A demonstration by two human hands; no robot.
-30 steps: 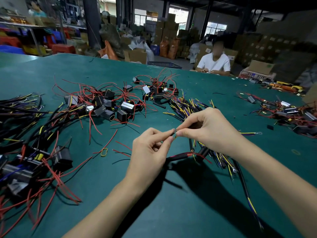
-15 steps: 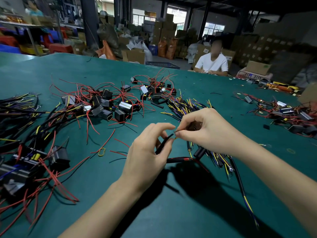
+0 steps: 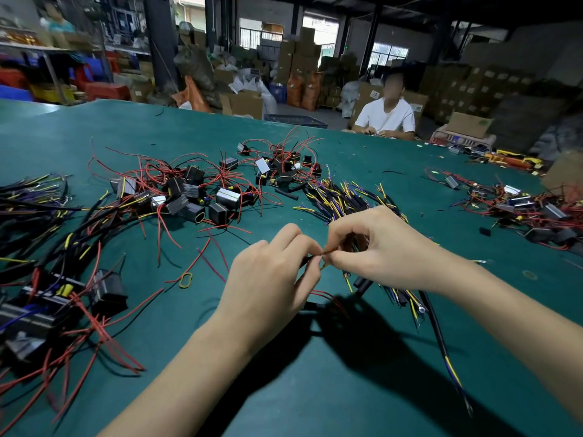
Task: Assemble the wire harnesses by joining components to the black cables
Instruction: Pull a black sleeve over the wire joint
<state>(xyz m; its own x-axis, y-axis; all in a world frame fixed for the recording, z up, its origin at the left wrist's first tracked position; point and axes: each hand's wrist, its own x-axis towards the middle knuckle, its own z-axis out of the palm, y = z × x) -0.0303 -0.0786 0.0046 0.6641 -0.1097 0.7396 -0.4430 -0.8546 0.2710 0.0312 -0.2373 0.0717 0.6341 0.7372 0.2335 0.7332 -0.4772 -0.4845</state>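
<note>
Above a green counter [image 3: 315, 389], the left hand [image 3: 271, 279] pinches the end of a black cable [image 3: 305, 261] between thumb and forefinger, while the right hand [image 3: 381, 247], fingers clamped together, pinches a thin wire end [image 3: 325, 254] against it. Both fingertips meet over a bundle of cables [image 3: 347, 197] lying beyond.

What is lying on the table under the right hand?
Under the right hand lies a bundle of black cables with yellow and blue wire ends, on the green table. The hand covers the bundle's middle part.
</note>
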